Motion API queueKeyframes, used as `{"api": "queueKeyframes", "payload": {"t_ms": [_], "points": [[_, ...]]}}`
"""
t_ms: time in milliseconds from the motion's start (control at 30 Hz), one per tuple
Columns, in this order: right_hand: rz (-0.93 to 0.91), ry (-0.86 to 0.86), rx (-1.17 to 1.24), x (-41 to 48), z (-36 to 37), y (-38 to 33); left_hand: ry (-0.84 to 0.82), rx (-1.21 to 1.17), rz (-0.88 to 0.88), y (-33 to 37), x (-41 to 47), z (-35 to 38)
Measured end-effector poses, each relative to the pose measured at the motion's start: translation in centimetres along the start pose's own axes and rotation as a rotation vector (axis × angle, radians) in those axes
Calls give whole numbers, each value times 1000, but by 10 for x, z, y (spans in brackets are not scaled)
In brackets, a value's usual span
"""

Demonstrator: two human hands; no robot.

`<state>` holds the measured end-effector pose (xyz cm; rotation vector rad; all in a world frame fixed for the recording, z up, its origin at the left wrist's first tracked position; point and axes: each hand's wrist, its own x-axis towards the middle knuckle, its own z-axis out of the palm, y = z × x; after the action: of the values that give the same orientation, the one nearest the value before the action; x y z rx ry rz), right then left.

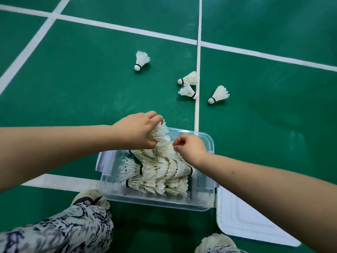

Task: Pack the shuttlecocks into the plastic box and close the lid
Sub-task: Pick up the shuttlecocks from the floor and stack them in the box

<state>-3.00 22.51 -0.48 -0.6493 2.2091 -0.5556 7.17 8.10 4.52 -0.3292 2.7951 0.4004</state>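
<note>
Green court flooring with white lines (pixel 116 26) lies beneath our clear plastic box (pixel 209 143), open and holding nested white feather shuttlecocks (pixel 164 172), too overlapped to count. Our left hand (pixel 138 130) pinches one shuttlecock (pixel 159 131); our right hand (pixel 189 148) pinches another's feathers. Four loose shuttlecocks (pixel 141 60) lie beyond. One white lid (pixel 242 221) lies beside.

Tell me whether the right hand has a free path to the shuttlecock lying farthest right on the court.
Probably yes: only bare green floor lies between the right hand and that shuttlecock, though the hand now pinches feathers over the box.
</note>
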Motion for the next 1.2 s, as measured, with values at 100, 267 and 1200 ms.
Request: {"api": "queueKeyframes", "payload": {"t_ms": [100,267,1200], "points": [[-3,5,-9,-2,-1,4,-5,1,16,1,-2,-1],[-91,120,-13,-21,-19,1,-18,-11,29,2,-7,-2],[-304,396,-39,-56,-53,13,99,-228,-70,8,-15,7]]}}
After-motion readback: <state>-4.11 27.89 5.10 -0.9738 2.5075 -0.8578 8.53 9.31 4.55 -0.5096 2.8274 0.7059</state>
